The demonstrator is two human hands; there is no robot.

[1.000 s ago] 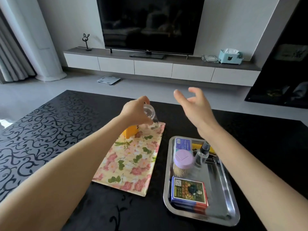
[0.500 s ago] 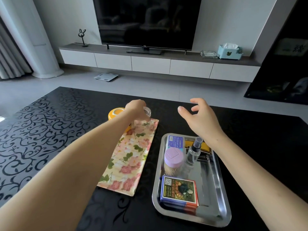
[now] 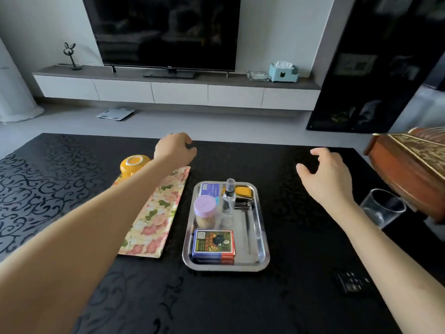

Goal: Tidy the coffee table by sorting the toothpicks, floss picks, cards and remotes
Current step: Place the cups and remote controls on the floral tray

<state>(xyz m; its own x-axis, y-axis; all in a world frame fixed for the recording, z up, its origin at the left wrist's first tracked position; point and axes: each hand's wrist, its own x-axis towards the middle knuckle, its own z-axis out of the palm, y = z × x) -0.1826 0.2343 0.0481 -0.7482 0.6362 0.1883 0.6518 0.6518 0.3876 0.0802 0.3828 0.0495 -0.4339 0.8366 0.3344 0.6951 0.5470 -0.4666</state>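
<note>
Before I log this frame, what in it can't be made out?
- Left hand: the head view shows only its back, so whether its curled fingers hold anything is hidden.
- Remote: dark against the black table, its buttons blurred.
- Wooden box: cut off by the right edge.
- Glass: its near side is hidden by the right forearm.

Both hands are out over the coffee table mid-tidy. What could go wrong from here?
1. The drinking glass stands close beside the right forearm; drawing the right hand back carelessly could knock it over.
2. The black remote barely shows against the dark table, so it may be missed or swept aside.
3. The spray bottle stands upright in the tray; a low reach across might tip it.
</note>
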